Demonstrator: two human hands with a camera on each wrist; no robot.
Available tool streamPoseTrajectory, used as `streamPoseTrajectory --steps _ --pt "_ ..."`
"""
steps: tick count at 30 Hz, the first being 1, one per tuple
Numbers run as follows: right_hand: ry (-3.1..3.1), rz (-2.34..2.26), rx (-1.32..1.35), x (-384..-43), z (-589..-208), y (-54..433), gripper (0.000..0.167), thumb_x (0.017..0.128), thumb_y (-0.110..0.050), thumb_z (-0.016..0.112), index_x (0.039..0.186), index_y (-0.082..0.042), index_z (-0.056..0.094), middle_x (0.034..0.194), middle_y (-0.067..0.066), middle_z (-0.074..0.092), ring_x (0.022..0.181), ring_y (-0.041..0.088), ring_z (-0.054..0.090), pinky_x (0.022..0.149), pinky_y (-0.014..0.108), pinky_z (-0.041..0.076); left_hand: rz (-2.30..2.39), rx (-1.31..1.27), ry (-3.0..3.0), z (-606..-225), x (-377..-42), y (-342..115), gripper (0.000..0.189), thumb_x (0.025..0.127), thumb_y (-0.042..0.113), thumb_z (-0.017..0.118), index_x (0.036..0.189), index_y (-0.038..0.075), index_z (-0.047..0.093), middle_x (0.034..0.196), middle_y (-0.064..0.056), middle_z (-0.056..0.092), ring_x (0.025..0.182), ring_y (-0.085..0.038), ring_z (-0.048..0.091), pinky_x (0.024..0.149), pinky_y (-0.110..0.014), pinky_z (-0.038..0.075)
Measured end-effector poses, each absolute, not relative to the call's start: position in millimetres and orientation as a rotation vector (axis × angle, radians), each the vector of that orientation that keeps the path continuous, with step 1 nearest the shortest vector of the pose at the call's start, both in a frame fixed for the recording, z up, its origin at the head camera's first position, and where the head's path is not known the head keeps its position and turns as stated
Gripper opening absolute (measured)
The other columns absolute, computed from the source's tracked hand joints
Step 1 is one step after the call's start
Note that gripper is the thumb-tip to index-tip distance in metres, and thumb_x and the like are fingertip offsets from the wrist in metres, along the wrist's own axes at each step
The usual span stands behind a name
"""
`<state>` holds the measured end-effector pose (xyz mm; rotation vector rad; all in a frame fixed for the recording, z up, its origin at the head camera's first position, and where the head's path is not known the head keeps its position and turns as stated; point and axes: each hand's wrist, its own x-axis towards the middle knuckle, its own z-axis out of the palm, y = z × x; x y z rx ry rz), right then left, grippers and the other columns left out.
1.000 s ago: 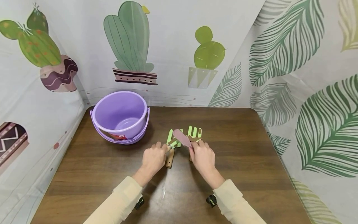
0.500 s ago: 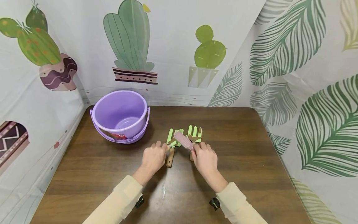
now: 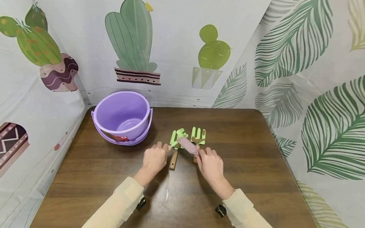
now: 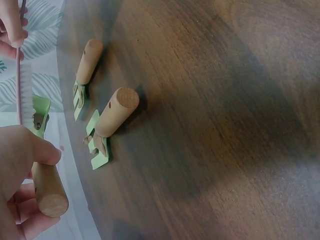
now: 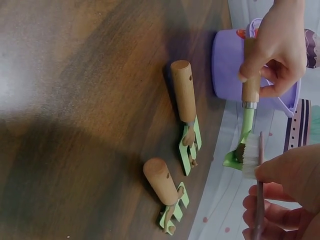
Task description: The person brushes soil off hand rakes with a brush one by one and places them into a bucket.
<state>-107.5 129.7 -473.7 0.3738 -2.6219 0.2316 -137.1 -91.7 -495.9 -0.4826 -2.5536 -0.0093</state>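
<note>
My left hand (image 3: 154, 158) grips the wooden handle of a small green garden trowel (image 5: 248, 119), whose head carries a brown, dirt-like patch. My right hand (image 3: 211, 166) pinches a pink brush (image 3: 188, 145) with white bristles (image 5: 251, 156). In the right wrist view those bristles lie right at the trowel's dirty head. Below the hands, two small green garden forks with wooden handles rest on the table: the left fork (image 3: 173, 160) and the right fork (image 3: 198, 134). Brown clumps show on the tines of both. In the head view, the brush partly covers the trowel.
A purple bucket (image 3: 122, 117) with its handle down stands at the back left of the brown wooden table (image 3: 245, 142). Behind it hangs a wall cloth (image 3: 176, 47) printed with cacti and leaves. A small glint shows on the tabletop between the forearms.
My right hand has drawn the brush slightly right and towards me, so more of the trowel's green head shows. My left hand has shifted a little left. Forks and bucket stay put.
</note>
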Motion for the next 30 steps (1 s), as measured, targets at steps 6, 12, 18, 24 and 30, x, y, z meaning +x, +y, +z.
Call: streamPoseTrajectory --steps 6,12,18,24,30 --pt "-2.616 0.241 0.368 -105 -475 133 0.022 0.073 -0.025 0.076 0.088 -0.011 0.067 0.071 0.006 0.057 0.061 0.026 0.056 0.044 0.035 0.044 -0.023 -0.455 -2.558 -497 -139 -94 0.026 0.063 0.022 0.075 0.074 0.009 0.056 0.065 -0.005 0.052 0.049 -0.02 0.05 0.034 -0.033 0.037" --pt "-2.588 0.251 0.378 -105 -475 133 0.023 0.073 -0.025 0.076 0.09 -0.011 0.068 0.071 0.006 0.057 0.06 0.025 0.056 0.044 0.036 0.044 -0.053 -0.46 -2.554 -498 -139 -94 0.026 0.062 0.021 0.076 0.074 0.009 0.056 0.065 -0.005 0.052 0.048 -0.02 0.049 0.034 -0.033 0.037" --pt "-2.569 0.286 0.375 -106 -472 131 0.022 0.074 -0.023 0.076 0.091 -0.01 0.068 0.073 0.005 0.058 0.06 0.024 0.055 0.044 0.035 0.044 -0.058 -0.459 -2.572 -498 -139 -93 0.025 0.064 0.021 0.075 0.075 0.009 0.056 0.066 -0.005 0.052 0.049 -0.02 0.05 0.035 -0.033 0.038" --pt "-2.555 0.291 0.372 -110 -469 126 0.025 0.074 -0.02 0.075 0.097 -0.011 0.07 0.075 0.006 0.06 0.061 0.025 0.055 0.045 0.035 0.044 -0.063 -0.463 -2.548 -499 -137 -93 0.022 0.064 0.019 0.074 0.073 0.009 0.056 0.065 -0.005 0.052 0.048 -0.02 0.05 0.035 -0.034 0.038" --pt "-2.571 0.288 0.359 -113 -472 123 0.027 0.073 -0.021 0.075 0.098 -0.012 0.07 0.077 0.007 0.061 0.061 0.025 0.056 0.045 0.035 0.044 -0.068 -0.474 -2.526 -499 -136 -92 0.023 0.064 0.019 0.073 0.073 0.009 0.055 0.064 -0.005 0.052 0.048 -0.021 0.051 0.035 -0.034 0.038"
